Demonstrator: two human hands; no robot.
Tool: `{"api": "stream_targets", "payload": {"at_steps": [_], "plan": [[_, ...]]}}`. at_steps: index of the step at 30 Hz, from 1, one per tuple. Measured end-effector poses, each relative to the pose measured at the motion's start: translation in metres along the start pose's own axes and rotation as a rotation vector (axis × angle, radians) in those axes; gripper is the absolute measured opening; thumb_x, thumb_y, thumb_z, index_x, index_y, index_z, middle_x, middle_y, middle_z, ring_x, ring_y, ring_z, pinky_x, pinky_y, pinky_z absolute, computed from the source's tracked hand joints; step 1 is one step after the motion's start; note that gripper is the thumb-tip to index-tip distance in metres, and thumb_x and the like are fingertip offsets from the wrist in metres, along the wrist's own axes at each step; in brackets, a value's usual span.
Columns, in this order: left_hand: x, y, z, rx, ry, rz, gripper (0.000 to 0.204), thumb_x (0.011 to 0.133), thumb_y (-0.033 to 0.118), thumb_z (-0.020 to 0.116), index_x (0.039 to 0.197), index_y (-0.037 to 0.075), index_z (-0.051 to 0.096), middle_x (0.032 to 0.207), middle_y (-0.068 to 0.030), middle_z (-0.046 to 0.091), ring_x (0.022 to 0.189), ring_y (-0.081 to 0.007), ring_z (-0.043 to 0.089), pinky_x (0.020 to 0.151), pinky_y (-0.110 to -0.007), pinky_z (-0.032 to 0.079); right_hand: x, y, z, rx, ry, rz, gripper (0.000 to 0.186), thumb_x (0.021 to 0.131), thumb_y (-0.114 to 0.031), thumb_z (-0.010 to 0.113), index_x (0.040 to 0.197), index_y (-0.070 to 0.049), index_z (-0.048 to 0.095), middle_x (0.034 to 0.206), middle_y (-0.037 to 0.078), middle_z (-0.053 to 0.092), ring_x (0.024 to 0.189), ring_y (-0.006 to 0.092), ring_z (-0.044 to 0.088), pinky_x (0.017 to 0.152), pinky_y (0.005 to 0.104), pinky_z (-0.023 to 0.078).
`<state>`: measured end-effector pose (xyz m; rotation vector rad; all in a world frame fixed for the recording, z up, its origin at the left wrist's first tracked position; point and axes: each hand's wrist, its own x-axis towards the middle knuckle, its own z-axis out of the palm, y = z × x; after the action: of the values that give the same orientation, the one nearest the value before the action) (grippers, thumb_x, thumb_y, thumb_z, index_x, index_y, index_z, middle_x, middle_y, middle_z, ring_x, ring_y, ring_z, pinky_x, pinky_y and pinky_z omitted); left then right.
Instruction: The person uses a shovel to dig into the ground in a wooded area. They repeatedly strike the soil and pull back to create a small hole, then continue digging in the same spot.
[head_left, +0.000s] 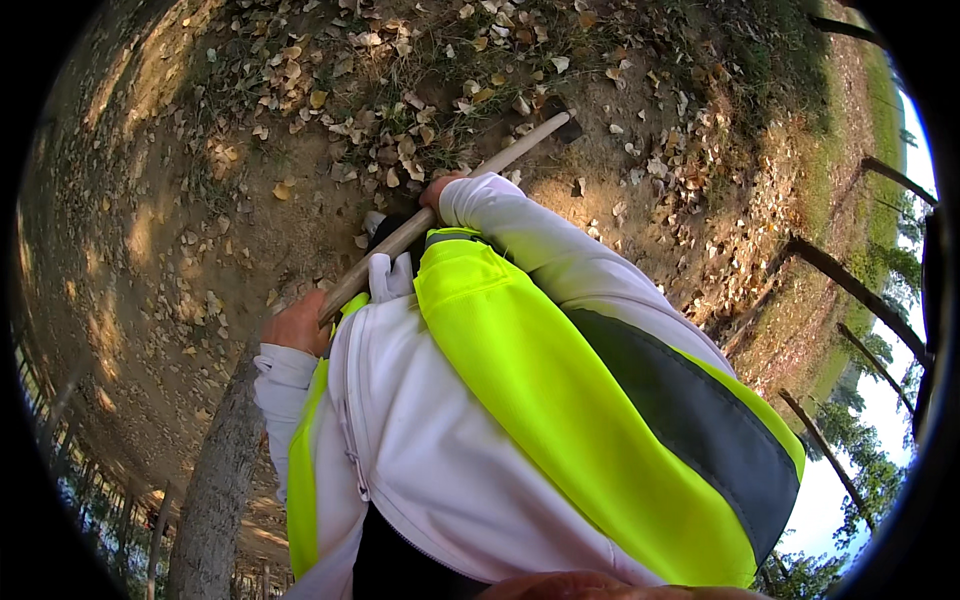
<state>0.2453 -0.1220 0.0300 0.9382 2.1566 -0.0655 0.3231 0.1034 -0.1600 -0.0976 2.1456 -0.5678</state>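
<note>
A long wooden handle (510, 155) runs diagonally across my body, ending in a dark metal head (566, 124) that rests on the leaf-strewn soil at upper middle. My left hand (297, 326) grips the near end of the handle by my hip. My right hand (440, 187) is closed around the handle further up, its white sleeve stretched forward. I wear a white jacket with a bright yellow and grey vest (560, 400) that fills the lower middle of the view.
Bare dirt with dry fallen leaves (400, 130) and sparse grass covers the ground. A tree trunk (215, 490) stands at lower left. Thin young trees (850, 285) with stakes line the right edge. A fence runs along the far left.
</note>
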Motion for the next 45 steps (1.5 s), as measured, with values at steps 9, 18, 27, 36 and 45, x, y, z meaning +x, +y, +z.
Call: {"api": "stream_targets", "payload": {"at_steps": [9,18,27,36,45], "plan": [[-0.031,-0.009,-0.051,0.143,0.160,-0.062,0.027,0.054,0.005,0.056,0.080,0.013,0.052,0.065,-0.0115,0.053,0.062,-0.0295,0.051,0.052,-0.036,0.041,0.001,-0.050,-0.024,0.181,0.061,-0.095,0.036,0.057,-0.028,0.057,0.090,-0.016,0.053,0.086,0.009,0.055,0.082,0.0259,0.052,0.073,0.0334,0.040],[0.041,0.023,0.001,0.036,0.087,0.059,0.027,0.056,0.012,0.059,0.080,0.012,0.046,0.065,-0.0106,0.052,0.063,-0.0301,0.051,0.052,-0.039,0.040,-0.004,0.052,-0.001,-0.042,-0.282,0.035,0.056,0.049,-0.023,0.068,0.101,-0.015,0.050,0.099,0.008,0.051,0.091,0.0272,0.048,0.074,0.0419,0.039],[0.029,0.023,0.004,-0.021,0.038,0.026,0.033,0.055,0.010,0.059,0.086,0.011,0.046,0.073,-0.0121,0.053,0.067,-0.0318,0.050,0.055,-0.040,0.040,0.008,0.037,0.002,-0.022,-0.143,0.039,0.049,0.057,-0.024,0.060,0.103,-0.017,0.046,0.102,0.006,0.048,0.094,0.0259,0.046,0.076,0.0427,0.036],[-0.026,0.006,-0.013,0.011,0.147,-0.043,0.035,0.053,0.008,0.059,0.086,0.012,0.051,0.067,-0.0116,0.053,0.062,-0.0304,0.051,0.052,-0.037,0.041,0.013,-0.024,0.006,0.066,-0.102,-0.056,0.045,0.059,-0.023,0.058,0.102,-0.014,0.049,0.101,0.008,0.050,0.094,0.0260,0.047,0.075,0.0428,0.036],[0.048,0.034,0.034,-0.119,0.014,0.051,0.033,0.057,0.017,0.060,0.087,0.015,0.047,0.067,-0.0121,0.053,0.063,-0.0311,0.051,0.053,-0.038,0.040,-0.021,0.070,0.011,-0.128,-0.302,0.097,0.049,0.052,-0.024,0.066,0.098,-0.013,0.052,0.094,0.010,0.053,0.092,0.0278,0.047,0.077,0.0416,0.037]]}}
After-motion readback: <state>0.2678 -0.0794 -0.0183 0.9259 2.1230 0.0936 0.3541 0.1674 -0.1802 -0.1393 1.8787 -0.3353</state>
